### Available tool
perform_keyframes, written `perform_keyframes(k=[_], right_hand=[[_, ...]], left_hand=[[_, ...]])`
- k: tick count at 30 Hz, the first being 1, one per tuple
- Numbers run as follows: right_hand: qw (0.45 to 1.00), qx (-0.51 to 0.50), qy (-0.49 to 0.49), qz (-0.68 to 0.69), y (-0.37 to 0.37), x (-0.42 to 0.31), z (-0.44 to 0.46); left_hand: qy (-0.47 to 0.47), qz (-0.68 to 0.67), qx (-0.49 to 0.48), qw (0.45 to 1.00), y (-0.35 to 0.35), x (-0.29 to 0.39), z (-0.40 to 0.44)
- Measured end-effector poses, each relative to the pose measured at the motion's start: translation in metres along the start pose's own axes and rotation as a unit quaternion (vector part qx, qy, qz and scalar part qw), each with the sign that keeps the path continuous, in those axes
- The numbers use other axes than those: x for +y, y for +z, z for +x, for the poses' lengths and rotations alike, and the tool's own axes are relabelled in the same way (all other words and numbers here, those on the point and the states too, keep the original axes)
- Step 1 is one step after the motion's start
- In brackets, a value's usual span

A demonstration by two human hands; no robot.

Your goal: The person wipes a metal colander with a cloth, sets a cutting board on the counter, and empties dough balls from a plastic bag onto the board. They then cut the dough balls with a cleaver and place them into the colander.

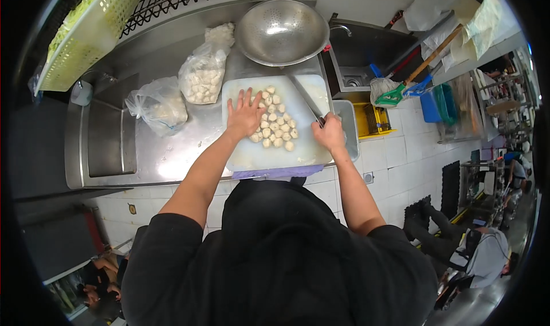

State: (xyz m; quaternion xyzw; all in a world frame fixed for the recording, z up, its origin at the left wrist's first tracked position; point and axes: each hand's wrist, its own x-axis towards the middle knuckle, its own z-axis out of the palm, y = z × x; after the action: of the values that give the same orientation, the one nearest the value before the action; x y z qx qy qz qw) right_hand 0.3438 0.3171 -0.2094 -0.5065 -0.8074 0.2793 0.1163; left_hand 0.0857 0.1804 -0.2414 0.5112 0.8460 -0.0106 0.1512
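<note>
Several pale round balls (pixel 279 125), which look like fish balls, lie grouped on a white cutting board (pixel 252 154). My left hand (pixel 245 115) rests palm down with fingers spread, over the left side of the group. In my right hand (pixel 329 131) is a large knife (pixel 306 97), gripped by the handle at the board's right edge. Its blade points up and to the left, beside the balls. A clear bag of similar balls (pixel 204 77) stands left of the board. Farther left sits a second tied plastic bag (pixel 159 105), its contents partly hidden.
A perforated metal colander (pixel 282 33) stands behind the board. Sinks lie at left (pixel 112 137) and back right (pixel 358 68). A grey bin (pixel 348 123) is beside the board's right edge. A basket of leafy greens (pixel 91 34) hangs upper left. Other people are at the lower right and lower left.
</note>
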Motion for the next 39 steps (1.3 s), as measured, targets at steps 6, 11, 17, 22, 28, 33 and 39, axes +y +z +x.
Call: perform_keyframes(k=[6,11,17,22,28,33,39], right_hand=[[0.994,-0.044,0.025,0.092,-0.006,0.003,-0.017],[0.990,-0.064,0.051,0.117,-0.007,-0.001,-0.038],[0.984,-0.110,0.065,0.123,-0.005,0.012,-0.050],[0.978,-0.145,0.074,0.132,-0.003,0.012,-0.055],[0.973,-0.173,0.077,0.134,-0.003,0.000,-0.065],[0.975,-0.176,0.074,0.113,-0.003,-0.001,-0.062],[0.985,-0.162,0.006,0.057,0.012,-0.005,-0.066]], left_hand=[[0.022,0.026,-0.023,0.999,-0.001,0.004,0.015],[0.094,-0.083,0.035,0.991,0.007,0.027,0.022],[0.154,-0.119,0.018,0.981,-0.011,0.025,0.066],[0.224,-0.183,0.011,0.957,0.011,0.017,0.062],[0.212,-0.275,0.088,0.934,0.011,0.022,0.030],[0.235,-0.257,0.077,0.934,0.011,0.024,0.035],[0.250,-0.243,0.166,0.922,0.018,0.033,0.026]])
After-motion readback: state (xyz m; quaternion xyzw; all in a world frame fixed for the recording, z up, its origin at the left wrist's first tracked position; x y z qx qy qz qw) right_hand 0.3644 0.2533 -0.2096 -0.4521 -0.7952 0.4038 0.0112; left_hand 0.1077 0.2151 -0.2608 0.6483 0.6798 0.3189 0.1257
